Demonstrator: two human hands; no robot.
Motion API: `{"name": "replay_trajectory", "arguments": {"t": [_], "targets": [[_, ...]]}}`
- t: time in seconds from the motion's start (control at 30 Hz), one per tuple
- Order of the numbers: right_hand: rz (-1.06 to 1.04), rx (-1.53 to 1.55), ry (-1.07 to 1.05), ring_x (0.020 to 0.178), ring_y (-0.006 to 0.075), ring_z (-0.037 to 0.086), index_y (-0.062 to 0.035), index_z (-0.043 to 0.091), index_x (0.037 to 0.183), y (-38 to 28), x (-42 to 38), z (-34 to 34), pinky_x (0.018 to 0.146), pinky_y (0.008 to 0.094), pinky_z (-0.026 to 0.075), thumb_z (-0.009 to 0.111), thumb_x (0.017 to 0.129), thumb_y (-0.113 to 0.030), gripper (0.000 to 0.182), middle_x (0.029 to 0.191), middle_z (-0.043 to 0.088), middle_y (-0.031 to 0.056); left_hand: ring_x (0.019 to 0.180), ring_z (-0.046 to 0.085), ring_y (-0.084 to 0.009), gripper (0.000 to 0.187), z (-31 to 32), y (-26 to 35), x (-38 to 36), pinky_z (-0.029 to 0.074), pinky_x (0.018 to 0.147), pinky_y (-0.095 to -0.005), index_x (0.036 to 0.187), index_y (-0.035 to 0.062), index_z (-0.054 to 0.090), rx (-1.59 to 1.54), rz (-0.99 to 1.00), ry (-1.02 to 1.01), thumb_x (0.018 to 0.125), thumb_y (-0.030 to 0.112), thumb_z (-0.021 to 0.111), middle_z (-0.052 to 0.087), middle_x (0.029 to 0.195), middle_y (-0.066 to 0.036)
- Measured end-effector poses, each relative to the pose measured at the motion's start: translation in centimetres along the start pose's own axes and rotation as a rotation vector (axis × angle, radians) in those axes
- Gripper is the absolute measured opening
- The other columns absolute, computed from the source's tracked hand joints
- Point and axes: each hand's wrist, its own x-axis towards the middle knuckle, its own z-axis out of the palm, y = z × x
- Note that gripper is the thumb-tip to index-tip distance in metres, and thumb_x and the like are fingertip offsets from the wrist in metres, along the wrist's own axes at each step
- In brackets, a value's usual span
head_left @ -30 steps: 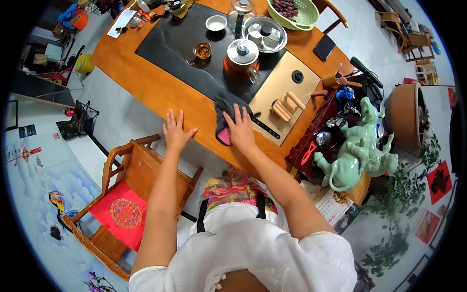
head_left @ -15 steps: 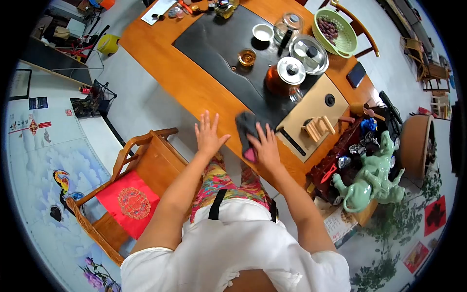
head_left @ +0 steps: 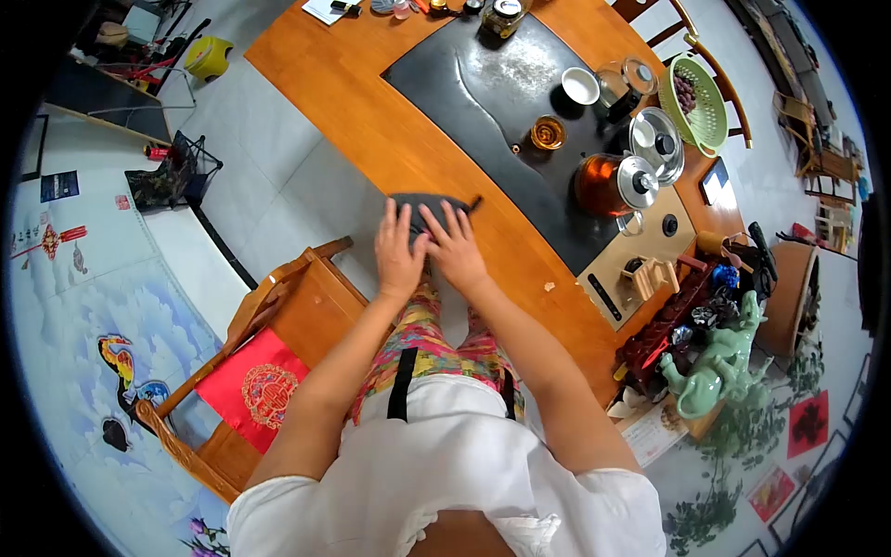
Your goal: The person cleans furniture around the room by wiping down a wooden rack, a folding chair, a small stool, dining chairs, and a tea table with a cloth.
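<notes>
Your left hand (head_left: 399,255) and right hand (head_left: 457,252) lie side by side, fingers spread flat, pressing the dark cloth (head_left: 422,209) onto the counter (head_left: 371,130) edge at 12 o'clock. Judging by this, wiping is underway; the tea tray (head_left: 501,111) at 1 o'clock looks untouched.

Dark grey cloth (head_left: 419,206) flat at table edge

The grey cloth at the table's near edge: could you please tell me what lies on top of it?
Both hands press on the grey cloth: left hand, right hand. The cloth lies on the wooden table. Its near part is hidden under the fingers.
</notes>
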Motion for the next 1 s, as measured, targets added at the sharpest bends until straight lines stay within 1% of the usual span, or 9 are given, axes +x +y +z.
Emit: {"name": "replay_trajectory", "arguments": {"t": [0.1,0.17,0.23,0.33,0.43,0.5,0.63,0.77,1.0], "targets": [[0.023,0.004,0.0,0.146,0.0441,0.023,-0.0208,0.067,0.119,-1.8,8.2,2.8,0.116,0.0588,0.021,0.055,0.091,-0.025,0.031,0.162,0.025,0.0085,0.137,0.037,-0.0443,0.057,-1.9,-3.9,1.5,0.031,0.111,-0.0516,0.144,0.0031,0.043,0.058,-0.035,0.043,0.097,0.032,0.057,0.031,0.154,-0.026],[0.059,-0.011,-0.124,0.145,0.045,0.023,-0.0233,0.07,0.114,-2.7,11.8,2.7,0.116,0.0591,0.022,0.056,0.09,-0.025,0.028,0.162,0.024,0.0089,0.138,0.036,-0.0442,0.056,-3.2,-5.9,2.5,0.031,0.112,-0.0518,0.145,0.003,0.043,0.068,-0.063,0.053,0.098,0.031,0.055,0.031,0.154,-0.026],[0.065,-0.012,-0.072,0.145,0.045,0.024,-0.0242,0.072,0.108,-2.4,11.9,3.2,0.116,0.0575,0.022,0.057,0.089,-0.024,0.024,0.162,0.025,0.0092,0.138,0.035,-0.0442,0.055,-4.2,-7.2,3.3,0.031,0.112,-0.0519,0.145,0.0028,0.043,0.067,-0.089,0.05,0.099,0.031,0.054,0.032,0.154,-0.026],[0.077,-0.001,-0.005,0.144,0.0425,0.027,-0.0216,0.071,0.111,-1.5,7.8,1.9,0.116,0.0537,0.025,0.063,0.085,-0.023,0.027,0.16,0.029,0.0099,0.139,0.035,-0.0442,0.053,-5.0,-8.3,4.1,0.03,0.112,-0.0516,0.144,0.0026,0.043,0.053,-0.118,0.021,0.1,0.03,0.053,0.032,0.154,-0.027],[0.29,0.1,0.043,0.143,0.0423,0.029,-0.0157,0.071,0.109,-1.0,0.2,-2.7,0.115,0.0536,0.027,0.076,0.077,-0.026,0.034,0.158,0.032,0.0121,0.142,0.032,-0.0418,0.055,-4.5,-9.2,4.3,0.028,0.113,-0.0516,0.146,0.0051,0.043,0.087,-0.095,-0.039,0.098,0.03,0.056,0.03,0.156,-0.022],[0.442,0.026,0.033,0.143,0.0423,0.029,-0.0123,0.072,0.107,-0.4,-5.9,-5.1,0.114,0.0548,0.028,0.075,0.079,-0.027,0.032,0.158,0.032,0.0135,0.145,0.028,-0.0386,0.058,-4.4,-9.0,4.9,0.027,0.115,-0.0517,0.147,0.0077,0.042,0.146,-0.062,-0.12,0.096,0.031,0.059,0.028,0.159,-0.018],[0.675,-0.133,-0.053,0.144,0.0461,0.024,-0.0164,0.065,0.128,0.9,-15.3,-6.7,0.113,0.0556,0.028,0.073,0.083,-0.028,0.048,0.16,0.025,0.0179,0.149,0.02,-0.0324,0.064,-3.5,-9.1,7.2,0.023,0.117,-0.0526,0.149,0.0124,0.039,0.293,0.007,-0.253,0.093,0.035,0.063,0.022,0.163,-0.011],[0.668,-0.174,-0.096,0.144,0.0495,0.022,-0.0185,0.06,0.135,1.1,-11.1,-5.8,0.113,0.057,0.028,0.072,0.083,-0.03,0.054,0.161,0.021,0.0186,0.15,0.019,-0.0322,0.073,-2.9,-9.0,9.0,0.023,0.116,-0.0545,0.149,0.011,0.04,0.312,0.084,-0.341,0.088,0.039,0.069,0.021,0.163,-0.012],[0.465,-0.123,0.053,0.143,0.05,0.021,-0.0228,0.059,0.135,7.2,10.6,-1.1,0.114,0.0586,0.024,0.068,0.086,-0.037,0.052,0.161,0.021,0.0169,0.149,0.023,-0.0326,0.081,-4.1,-8.1,9.8,0.024,0.116,-0.055,0.149,0.0098,0.041,0.357,0.081,-0.406,0.082,0.041,0.076,0.022,0.162,-0.014]]}}
